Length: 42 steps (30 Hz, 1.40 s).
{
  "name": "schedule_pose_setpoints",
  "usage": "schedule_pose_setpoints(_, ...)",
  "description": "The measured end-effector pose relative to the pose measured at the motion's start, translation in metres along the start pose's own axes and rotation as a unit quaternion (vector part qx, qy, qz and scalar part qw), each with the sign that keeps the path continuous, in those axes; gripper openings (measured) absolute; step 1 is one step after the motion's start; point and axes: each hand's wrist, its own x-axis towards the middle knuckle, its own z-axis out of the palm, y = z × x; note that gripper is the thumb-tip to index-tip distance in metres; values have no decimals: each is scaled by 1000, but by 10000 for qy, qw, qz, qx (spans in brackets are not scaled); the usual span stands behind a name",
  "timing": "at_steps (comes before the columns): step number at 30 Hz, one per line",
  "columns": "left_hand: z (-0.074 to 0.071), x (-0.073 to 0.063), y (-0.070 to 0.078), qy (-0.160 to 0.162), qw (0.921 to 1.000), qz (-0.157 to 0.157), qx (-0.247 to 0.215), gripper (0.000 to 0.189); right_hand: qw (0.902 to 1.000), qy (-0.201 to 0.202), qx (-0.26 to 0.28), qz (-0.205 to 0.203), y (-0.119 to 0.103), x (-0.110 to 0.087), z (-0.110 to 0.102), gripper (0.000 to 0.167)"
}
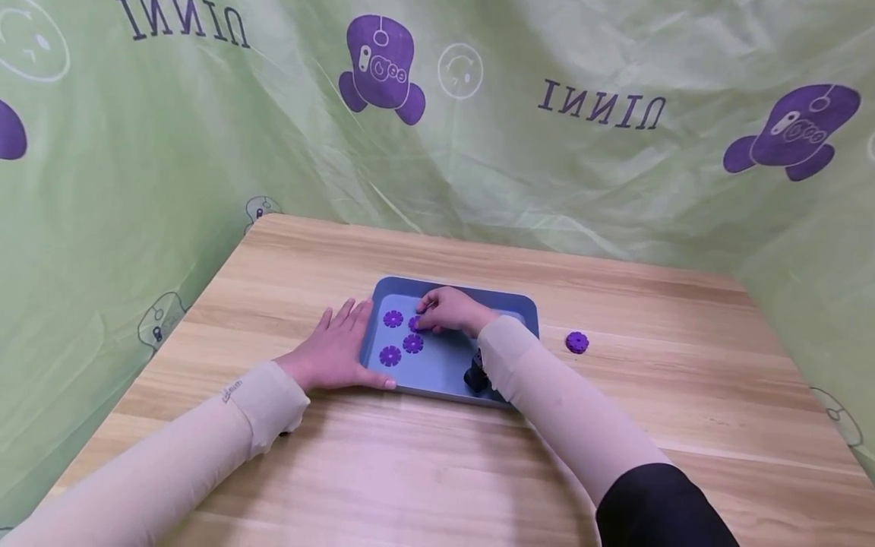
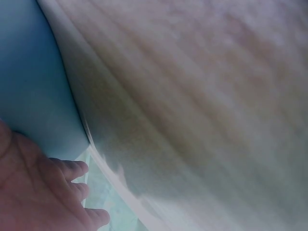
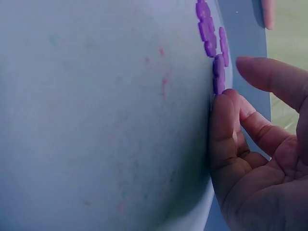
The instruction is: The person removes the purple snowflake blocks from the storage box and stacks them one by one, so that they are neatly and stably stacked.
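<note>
In the head view, a shallow blue-grey tray (image 1: 437,380) sits on the table. Purple notched plastic discs (image 1: 390,355) lie flat on its floor near the left end. My right hand (image 1: 451,311) reaches into the tray and pinches the edge of one purple disc (image 3: 219,74) with its fingertips; the fingers partly cover that disc from above. In the right wrist view, one finger (image 3: 269,79) stands apart from the pinching ones. My left hand (image 1: 335,346) lies spread along the tray's left side, its thumb at the front rim. Only the left palm (image 2: 33,192) and some fingertips show in the left wrist view.
To the right of the tray, on the wooden table (image 1: 328,471), is another purple piece (image 1: 577,342), which looks thicker, perhaps stacked discs. A black device (image 1: 476,374) sits under my right wrist, over the tray. A green printed curtain (image 1: 307,152) hangs behind the table.
</note>
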Motion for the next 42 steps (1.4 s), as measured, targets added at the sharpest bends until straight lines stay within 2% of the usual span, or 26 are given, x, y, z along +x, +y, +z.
schedule_pose_setpoints(7,-3,0,1,-48,10000,-22,2,143,9964,136,-840,-53,-3,1,3,23)
schedule_pose_setpoints(11,-3,0,1,-87,9999,-39,-44,144,9946,162,-1024,-97,-3,0,4,19)
schedule_pose_setpoints(15,-3,0,1,-50,10000,-6,-51,144,9954,245,-903,-189,-3,-1,3,20)
schedule_pose_setpoints(20,-4,-1,3,35,9999,20,-149,144,9969,315,-681,-244,0,-2,2,12)
schedule_pose_setpoints(26,-4,-4,5,90,9997,12,-208,144,9995,112,-163,-228,4,-4,-2,3)
schedule_pose_setpoints(31,-2,-3,5,74,9998,0,-206,145,9994,-82,257,-217,4,-7,-9,4)
schedule_pose_setpoints(36,-2,-2,4,64,9998,0,-168,146,9993,-41,330,-197,0,-13,-19,8)
schedule_pose_setpoints(42,-2,-3,4,60,9999,14,-110,145,9995,-15,287,-155,8,-19,-28,8)
